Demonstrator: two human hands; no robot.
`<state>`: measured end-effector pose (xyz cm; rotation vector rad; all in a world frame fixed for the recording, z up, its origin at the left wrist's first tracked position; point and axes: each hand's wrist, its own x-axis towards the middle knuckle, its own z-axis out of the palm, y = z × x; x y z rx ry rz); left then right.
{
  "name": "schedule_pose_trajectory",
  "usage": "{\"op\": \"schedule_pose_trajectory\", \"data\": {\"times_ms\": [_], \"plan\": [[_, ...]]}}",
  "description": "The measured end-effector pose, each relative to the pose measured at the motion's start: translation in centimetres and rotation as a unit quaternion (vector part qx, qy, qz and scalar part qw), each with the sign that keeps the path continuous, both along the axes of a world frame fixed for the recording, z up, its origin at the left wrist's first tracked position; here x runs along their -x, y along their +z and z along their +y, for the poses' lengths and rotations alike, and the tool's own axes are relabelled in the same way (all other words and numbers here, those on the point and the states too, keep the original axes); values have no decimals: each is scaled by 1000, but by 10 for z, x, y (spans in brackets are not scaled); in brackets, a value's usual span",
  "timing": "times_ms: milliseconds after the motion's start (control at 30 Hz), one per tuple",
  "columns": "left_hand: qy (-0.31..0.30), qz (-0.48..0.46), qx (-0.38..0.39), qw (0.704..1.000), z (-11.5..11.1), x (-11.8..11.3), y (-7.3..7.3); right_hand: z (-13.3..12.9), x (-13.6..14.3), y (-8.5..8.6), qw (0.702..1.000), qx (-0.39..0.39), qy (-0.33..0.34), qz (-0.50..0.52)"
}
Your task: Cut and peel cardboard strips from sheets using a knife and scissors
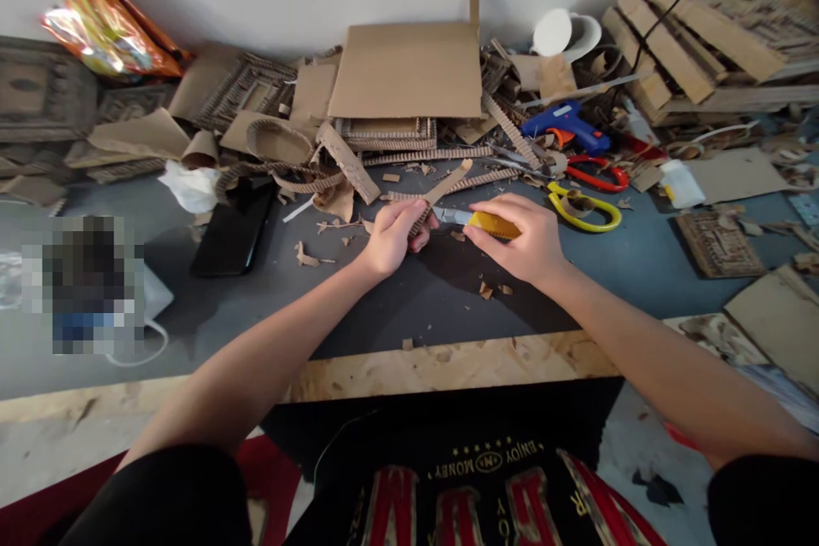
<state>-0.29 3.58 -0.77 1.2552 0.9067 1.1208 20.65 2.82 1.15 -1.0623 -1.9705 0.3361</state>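
Observation:
My left hand (pixel 397 236) is closed round a narrow cardboard strip (pixel 451 179), whose free end sticks out up and to the right. In my right hand (pixel 523 237) is a yellow utility knife (pixel 494 225), its blade pointing left. The metal blade end (pixel 450 216) lies close beside the strip, near my left fingertips; whether it touches the strip cannot be made out. Both hands are above the dark table mat, where small cardboard scraps (pixel 486 291) are scattered.
Yellow scissors (pixel 585 216), red scissors (pixel 598 174) and a blue glue gun (pixel 566 126) lie right of my hands. A black phone (pixel 234 232) is at left. Behind stand a cardboard box (pixel 407 72) and corrugated pieces. The wooden table edge (pixel 448 365) runs in front.

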Motion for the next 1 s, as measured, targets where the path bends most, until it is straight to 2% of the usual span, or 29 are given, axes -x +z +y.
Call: {"op": "schedule_pose_trajectory", "data": {"times_ms": [633, 1000], "plan": [[-7, -14, 0, 1000, 0, 0, 0, 0, -3, -2, 1000, 6, -4, -2], [-29, 26, -13, 999, -1, 3, -1, 0, -2, -1, 1000, 3, -2, 0]]}}
